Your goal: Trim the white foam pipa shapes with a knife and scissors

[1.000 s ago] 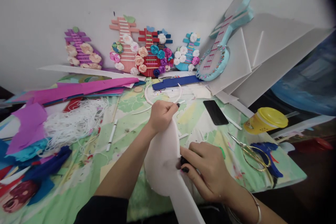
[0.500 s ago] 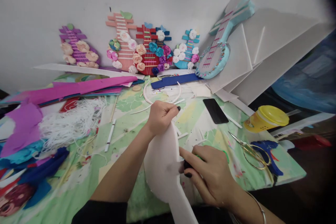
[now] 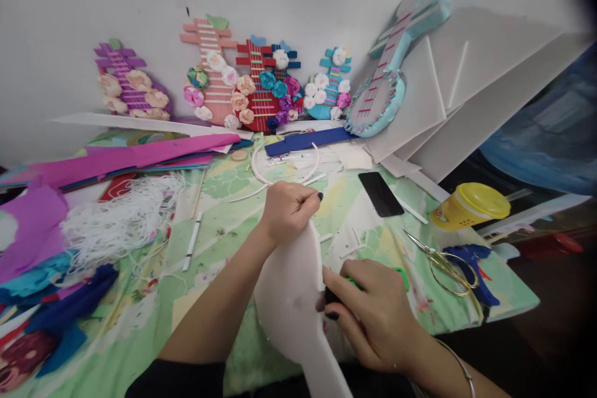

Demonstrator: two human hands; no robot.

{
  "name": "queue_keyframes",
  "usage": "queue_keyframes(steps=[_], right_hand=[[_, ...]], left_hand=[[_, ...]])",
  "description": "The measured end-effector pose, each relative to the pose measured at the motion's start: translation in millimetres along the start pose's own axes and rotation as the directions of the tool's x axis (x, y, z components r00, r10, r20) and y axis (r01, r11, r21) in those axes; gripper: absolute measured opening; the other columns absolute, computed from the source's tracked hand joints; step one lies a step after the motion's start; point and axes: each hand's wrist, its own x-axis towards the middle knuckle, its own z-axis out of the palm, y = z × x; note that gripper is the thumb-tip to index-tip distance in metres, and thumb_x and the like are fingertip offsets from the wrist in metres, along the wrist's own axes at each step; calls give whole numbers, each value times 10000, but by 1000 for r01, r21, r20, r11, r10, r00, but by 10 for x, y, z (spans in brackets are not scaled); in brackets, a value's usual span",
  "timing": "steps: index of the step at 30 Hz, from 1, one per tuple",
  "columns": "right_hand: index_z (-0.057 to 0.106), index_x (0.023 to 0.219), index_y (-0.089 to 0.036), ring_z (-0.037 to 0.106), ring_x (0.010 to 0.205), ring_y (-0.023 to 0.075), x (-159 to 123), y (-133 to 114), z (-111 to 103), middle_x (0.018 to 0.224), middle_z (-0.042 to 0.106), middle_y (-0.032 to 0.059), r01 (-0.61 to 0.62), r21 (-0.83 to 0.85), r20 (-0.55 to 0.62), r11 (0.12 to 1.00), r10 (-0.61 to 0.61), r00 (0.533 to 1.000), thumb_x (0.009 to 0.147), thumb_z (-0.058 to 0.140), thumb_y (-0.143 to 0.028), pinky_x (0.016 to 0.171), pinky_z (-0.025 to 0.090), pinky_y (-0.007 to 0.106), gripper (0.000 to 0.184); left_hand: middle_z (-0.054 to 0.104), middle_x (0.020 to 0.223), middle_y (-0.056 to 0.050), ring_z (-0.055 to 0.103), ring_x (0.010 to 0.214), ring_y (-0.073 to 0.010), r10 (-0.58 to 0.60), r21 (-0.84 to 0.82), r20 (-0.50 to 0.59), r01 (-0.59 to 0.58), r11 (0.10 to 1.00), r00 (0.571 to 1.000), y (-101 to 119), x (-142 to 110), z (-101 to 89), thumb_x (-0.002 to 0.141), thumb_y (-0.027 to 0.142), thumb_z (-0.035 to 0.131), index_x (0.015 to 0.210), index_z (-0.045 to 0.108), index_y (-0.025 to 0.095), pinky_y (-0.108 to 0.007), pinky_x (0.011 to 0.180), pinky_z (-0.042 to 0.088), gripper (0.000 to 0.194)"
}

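A white foam board cutout (image 3: 289,298), rounded with a narrow neck pointing toward me, is tilted up on its edge at the near side of the table. My left hand (image 3: 291,211) is closed over its far top end, thumb pressed against the board. My right hand (image 3: 373,311) wraps round a black and green utility knife (image 3: 403,278), whose front end meets the board's right edge near where the neck begins. Fingers hide most of the knife, and its blade shows only in part. A greyish smudge marks the foam beside it.
Gold-handled scissors (image 3: 445,267), a black phone (image 3: 380,194) and a yellow-lidded cup (image 3: 471,206) are on the right. White string (image 3: 125,224) and a white marker (image 3: 192,241) lie left. Several decorated foam guitars, one light blue (image 3: 387,74), lean against the wall.
The view has shifted slightly, so the background sits a little further left. Both hands keep their holds, and the knife stays at the board's right edge.
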Motion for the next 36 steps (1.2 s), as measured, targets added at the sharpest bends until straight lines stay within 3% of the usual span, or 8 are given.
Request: queue_keyframes(steps=[3,13,20,25,30,36], right_hand=[[551,1108,-197,381,567,155,25,-36,-6,647,472,29,8,-1,-8,1000,-8,1000,878,384,-345,520,200,287,321],[492,1235,-188,400,574,154,-13,-13,7,657,478,27,26,-5,-35,1000,-26,999,881,392,-338,530,219,289,398],[493,1246,-185,412,586,156,-69,7,11,668,481,26,14,-19,-34,1000,-15,999,867,428,-320,540,233,287,408],[539,1186,-169,403,581,151,-6,-4,-27,659,482,30,-15,6,-89,1000,16,996,874,419,-297,534,245,284,358],[483,1255,-167,424,591,154,-34,-22,-31,673,499,32,18,48,-41,999,-16,999,878,412,-303,541,269,283,407],[493,1231,-173,416,572,153,-63,-87,-24,672,484,26,26,29,-20,999,-25,999,862,429,-324,528,241,286,404]], left_hand=[[241,469,39,263,454,-76,-5,-33,35,6,999,999,5,2,6,736,169,411,472,238,177,-263,489,198,316],[192,479,41,196,450,-70,-13,-220,72,28,975,997,1,-5,-48,730,178,438,490,187,184,-280,473,154,348],[194,472,40,210,453,-78,40,-130,69,-30,991,997,41,-10,-30,720,160,421,491,191,183,-279,483,173,325],[220,471,38,245,458,-79,84,-78,136,-74,994,987,67,-4,23,731,152,420,489,212,178,-279,504,196,320],[202,481,40,225,458,-78,22,-137,36,-17,990,999,-6,-15,-62,757,191,438,491,206,182,-282,487,174,353],[185,495,43,212,473,-84,49,-172,-46,-56,983,998,73,-31,-61,774,245,464,494,206,187,-287,489,171,385]])
